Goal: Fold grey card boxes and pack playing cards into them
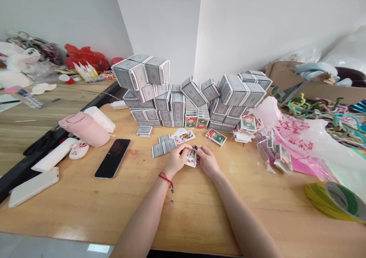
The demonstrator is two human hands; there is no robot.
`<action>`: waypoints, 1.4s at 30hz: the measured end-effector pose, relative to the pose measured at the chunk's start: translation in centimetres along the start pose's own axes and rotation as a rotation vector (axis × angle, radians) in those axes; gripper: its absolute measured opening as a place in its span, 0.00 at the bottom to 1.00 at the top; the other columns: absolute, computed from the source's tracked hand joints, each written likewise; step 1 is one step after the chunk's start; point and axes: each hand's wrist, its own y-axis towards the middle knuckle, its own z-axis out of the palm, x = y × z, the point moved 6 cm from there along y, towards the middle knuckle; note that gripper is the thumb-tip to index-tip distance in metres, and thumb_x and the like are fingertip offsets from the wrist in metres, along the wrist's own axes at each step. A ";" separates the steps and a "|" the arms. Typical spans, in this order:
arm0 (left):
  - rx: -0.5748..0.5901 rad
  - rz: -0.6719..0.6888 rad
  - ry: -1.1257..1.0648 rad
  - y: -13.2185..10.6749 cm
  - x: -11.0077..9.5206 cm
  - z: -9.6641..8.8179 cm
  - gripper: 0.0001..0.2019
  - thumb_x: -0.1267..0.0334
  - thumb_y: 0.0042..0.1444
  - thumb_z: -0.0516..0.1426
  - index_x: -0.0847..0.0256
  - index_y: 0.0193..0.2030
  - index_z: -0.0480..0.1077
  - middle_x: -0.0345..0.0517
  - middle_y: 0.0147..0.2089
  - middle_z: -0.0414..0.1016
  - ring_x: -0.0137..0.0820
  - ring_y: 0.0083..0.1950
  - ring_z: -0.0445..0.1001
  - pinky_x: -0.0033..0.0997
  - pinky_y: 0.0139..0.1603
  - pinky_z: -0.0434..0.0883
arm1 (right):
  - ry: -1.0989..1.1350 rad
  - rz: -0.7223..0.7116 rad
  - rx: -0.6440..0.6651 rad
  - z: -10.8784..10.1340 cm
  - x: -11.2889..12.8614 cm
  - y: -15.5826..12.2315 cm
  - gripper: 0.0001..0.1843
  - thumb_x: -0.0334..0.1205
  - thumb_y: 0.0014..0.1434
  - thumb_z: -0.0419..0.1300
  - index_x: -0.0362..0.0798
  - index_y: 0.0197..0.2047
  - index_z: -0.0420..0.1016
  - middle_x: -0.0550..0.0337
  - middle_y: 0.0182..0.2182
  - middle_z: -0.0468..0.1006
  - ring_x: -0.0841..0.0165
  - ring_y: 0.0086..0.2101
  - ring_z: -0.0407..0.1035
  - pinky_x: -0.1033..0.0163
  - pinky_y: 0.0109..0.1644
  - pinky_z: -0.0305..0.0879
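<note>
L hand (176, 159) & R hand (207, 160) both closed on small stack of playing cards (191, 158), held low over wood table (85, 212); grey card box (163, 146) & loose cards (183, 136) just ahead.

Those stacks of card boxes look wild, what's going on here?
A person at a wooden table is holding a small bunch of playing cards between the left hand and the right hand. Just ahead of the hands lie loose face-up cards and a row of gray-backed cards. Behind them rise tall, uneven stacks of gray card boxes. A black smartphone lies face up to the left.
</note>
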 end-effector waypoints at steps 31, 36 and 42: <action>-0.044 -0.114 -0.035 0.1 1.6 0.8 0.08 0.61 0.52 0.54 0.62 0.31 0.72 0.44 0.31 0.75 0.30 0.33 0.71 0.27 0.35 0.66 | -0.390 -0.191 -0.086 -1.3 -0.3 0.7 0.14 0.47 0.41 0.66 0.46 0.27 0.73 0.60 0.23 0.77 0.67 0.23 0.71 0.60 0.29 0.72; -0.031 -0.140 -0.086 0.2 1.8 0.8 0.10 0.60 0.51 0.54 0.62 0.32 0.74 0.46 0.33 0.76 0.31 0.35 0.72 0.28 0.36 0.67 | -0.353 -0.180 -0.069 -1.2 -0.4 0.6 0.13 0.46 0.40 0.66 0.45 0.25 0.73 0.61 0.21 0.76 0.68 0.22 0.71 0.61 0.29 0.72; -0.062 -0.207 -0.122 0.1 2.2 0.8 0.14 0.55 0.49 0.55 0.65 0.26 0.73 0.43 0.27 0.74 0.28 0.29 0.68 0.25 0.29 0.63 | -0.349 -0.170 -0.085 -1.0 -0.4 0.4 0.12 0.44 0.39 0.66 0.45 0.24 0.72 0.62 0.20 0.76 0.70 0.19 0.69 0.63 0.26 0.70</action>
